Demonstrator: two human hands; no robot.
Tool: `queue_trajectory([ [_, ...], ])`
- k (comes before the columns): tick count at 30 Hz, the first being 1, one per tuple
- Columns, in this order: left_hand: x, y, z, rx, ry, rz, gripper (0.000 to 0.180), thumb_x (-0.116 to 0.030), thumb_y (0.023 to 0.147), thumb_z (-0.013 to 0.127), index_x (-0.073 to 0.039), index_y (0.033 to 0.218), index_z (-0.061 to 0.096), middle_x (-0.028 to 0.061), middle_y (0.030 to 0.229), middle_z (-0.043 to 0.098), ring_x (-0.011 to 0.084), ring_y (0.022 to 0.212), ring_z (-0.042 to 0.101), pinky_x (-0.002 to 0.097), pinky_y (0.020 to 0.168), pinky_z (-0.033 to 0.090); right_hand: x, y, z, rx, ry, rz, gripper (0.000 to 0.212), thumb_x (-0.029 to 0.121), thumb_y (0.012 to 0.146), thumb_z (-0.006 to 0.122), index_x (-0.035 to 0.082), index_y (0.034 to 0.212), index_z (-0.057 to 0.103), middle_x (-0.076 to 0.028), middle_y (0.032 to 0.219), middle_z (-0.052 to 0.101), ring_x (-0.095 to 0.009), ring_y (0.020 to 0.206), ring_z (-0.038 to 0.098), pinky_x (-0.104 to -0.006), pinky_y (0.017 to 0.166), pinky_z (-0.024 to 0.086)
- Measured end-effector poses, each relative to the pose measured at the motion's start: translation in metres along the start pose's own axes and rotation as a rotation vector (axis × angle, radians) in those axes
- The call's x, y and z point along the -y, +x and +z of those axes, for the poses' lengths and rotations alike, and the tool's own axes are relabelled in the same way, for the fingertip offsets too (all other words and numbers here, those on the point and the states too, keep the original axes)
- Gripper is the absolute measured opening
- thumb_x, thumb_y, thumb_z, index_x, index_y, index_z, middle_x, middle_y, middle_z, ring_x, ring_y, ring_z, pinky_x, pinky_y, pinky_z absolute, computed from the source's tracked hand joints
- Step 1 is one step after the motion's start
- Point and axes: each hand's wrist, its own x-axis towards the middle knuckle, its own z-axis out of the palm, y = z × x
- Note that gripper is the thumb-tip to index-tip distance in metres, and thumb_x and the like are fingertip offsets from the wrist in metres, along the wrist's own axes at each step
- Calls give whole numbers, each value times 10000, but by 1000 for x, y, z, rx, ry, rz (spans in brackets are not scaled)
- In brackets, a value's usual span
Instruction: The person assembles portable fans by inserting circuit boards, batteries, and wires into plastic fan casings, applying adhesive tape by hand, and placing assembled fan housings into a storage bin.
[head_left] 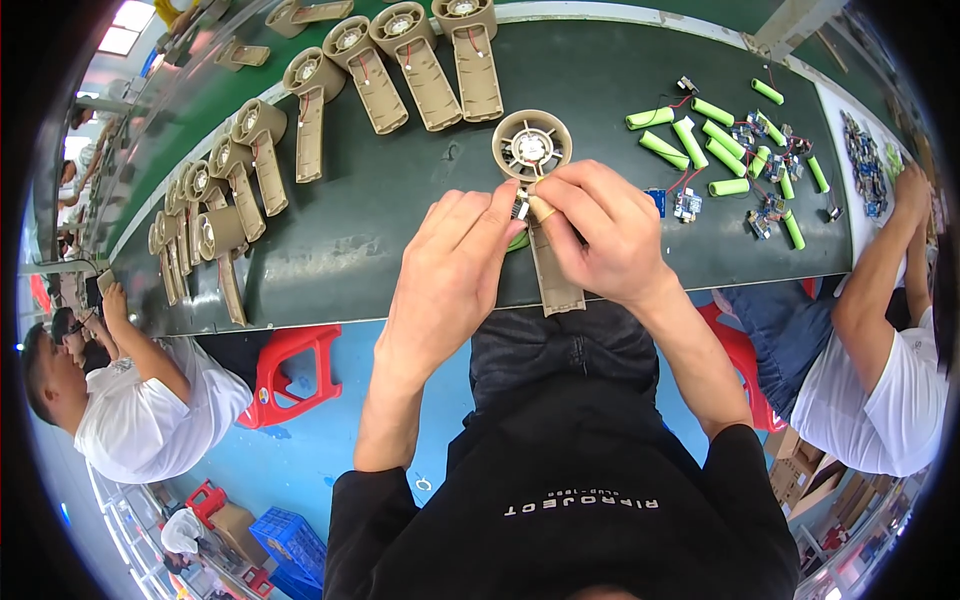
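A beige handheld fan shell (556,275) lies in front of me on the dark green bench, its round fan head (532,146) away from me and its handle toward my lap. Over the top of the handle, my left hand (447,262) pinches a small circuit board (520,208) with white and metal parts. Fingertips of my right hand (607,228) close together at the same spot, against the board's edge; what they grip is too small to make out. A tan cover sits on the right thumb. Part of a green battery cell (518,241) shows beside my left fingers.
Several beige fan shells (400,60) stand in a curved row along the bench's left and far side. To the right lie green battery cells (725,147) wired to small boards (688,206). Co-workers sit at both sides; red stools (300,375) stand by the bench.
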Motion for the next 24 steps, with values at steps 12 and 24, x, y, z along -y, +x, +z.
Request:
queue_trajectory([
  [12,1,-8,15,-84,-93,-5,321,11,847,667,70,1157,611,130,886,598,280,764,560,372,682,472,2,-6,2,-26,21,1,188,-50,719,696,-3,895,652,-111,855,650,-269,697,647,-332,606,535],
  [24,2,0,9,-96,-183,-102,358,-16,840,665,54,1181,580,149,884,581,313,765,565,396,718,468,0,4,2,-26,31,2,206,-48,742,703,3,939,676,-117,878,657,-270,726,655,-333,634,543],
])
